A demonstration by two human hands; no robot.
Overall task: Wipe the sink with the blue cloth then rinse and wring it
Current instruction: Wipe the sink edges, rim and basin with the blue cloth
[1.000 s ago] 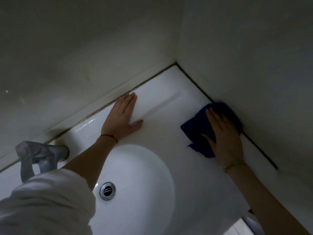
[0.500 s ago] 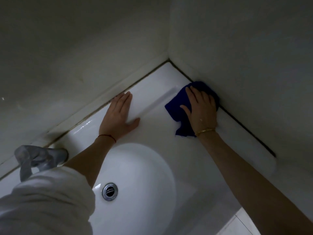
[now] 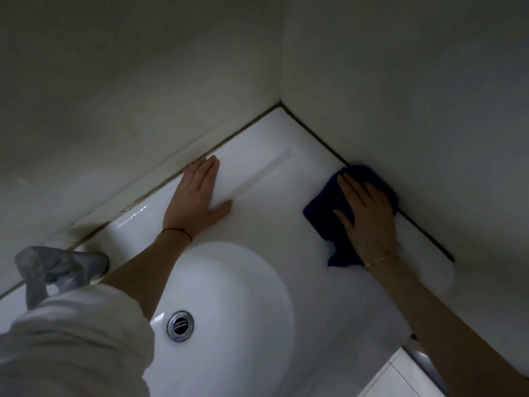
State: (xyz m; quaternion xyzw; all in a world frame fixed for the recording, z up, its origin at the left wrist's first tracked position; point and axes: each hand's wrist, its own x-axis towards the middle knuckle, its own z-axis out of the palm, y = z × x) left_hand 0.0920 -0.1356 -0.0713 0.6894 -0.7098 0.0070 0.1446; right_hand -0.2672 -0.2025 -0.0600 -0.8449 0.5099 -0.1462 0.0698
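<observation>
The white sink [image 3: 286, 245] fills a corner between two walls, its round bowl at lower centre with a chrome drain [image 3: 180, 325]. The blue cloth [image 3: 323, 207] lies crumpled on the sink's right ledge against the side wall. My right hand [image 3: 369, 219] presses flat on the cloth with straight fingers and covers most of it. My left hand [image 3: 197, 199] rests flat on the back ledge beside the rear wall, fingers together, holding nothing.
A tap wrapped in grey material [image 3: 57, 267] stands at the back left of the sink. Walls close the back and right sides. A white sleeve [image 3: 71, 348] fills the lower left. A cabinet edge [image 3: 415, 371] shows at the lower right.
My right hand has slid the cloth along the right ledge, back from the corner toward me. My left hand has stayed planted on the back ledge.
</observation>
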